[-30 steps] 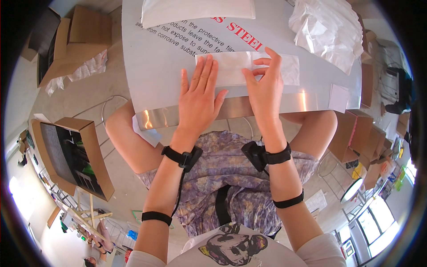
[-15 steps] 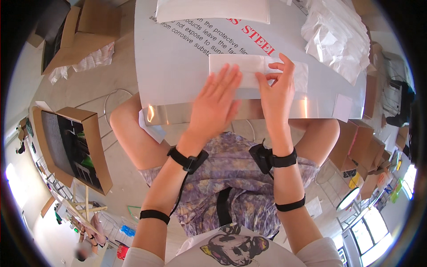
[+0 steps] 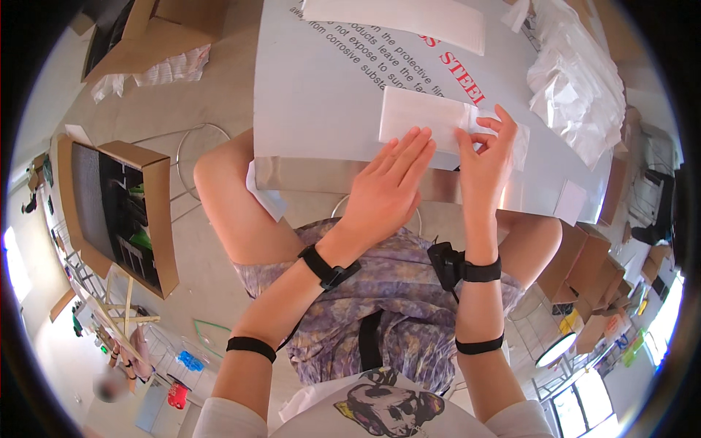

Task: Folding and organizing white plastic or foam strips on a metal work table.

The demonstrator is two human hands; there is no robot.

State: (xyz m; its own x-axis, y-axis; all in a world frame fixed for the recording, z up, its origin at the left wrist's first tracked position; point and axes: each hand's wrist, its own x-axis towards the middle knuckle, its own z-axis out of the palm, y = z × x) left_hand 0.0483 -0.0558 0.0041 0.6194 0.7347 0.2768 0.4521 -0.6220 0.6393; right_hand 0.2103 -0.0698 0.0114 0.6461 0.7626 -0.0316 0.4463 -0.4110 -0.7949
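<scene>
A flat white packet [image 3: 420,120] with a thin translucent plastic flap at its right end lies on the grey metal-topped table before me. My left hand [image 3: 387,179] is laid flat with fingers stretched out, the fingertips on the packet's near edge. At the packet's right end, my right hand [image 3: 488,157] has its fingers curled and its thumb bent toward them, at the plastic flap [image 3: 519,148]. The thin plastic between those fingertips is hard to make out. Farther back on the table is a stack of white packets [image 3: 409,20].
Crumpled clear plastic bags [image 3: 577,87] are heaped at the table's right. A small white card [image 3: 569,202] sits at the right front corner. An open cardboard box [image 3: 164,226] stands left; more boxes [image 3: 584,266] are at right. Another person [image 3: 135,358] is in the far lower left.
The view has shifted, so the table and packet appear farther right. My left hand, blurred before, now rests sharper at the packet's near edge. The right hand keeps its curled pose at the flap.
</scene>
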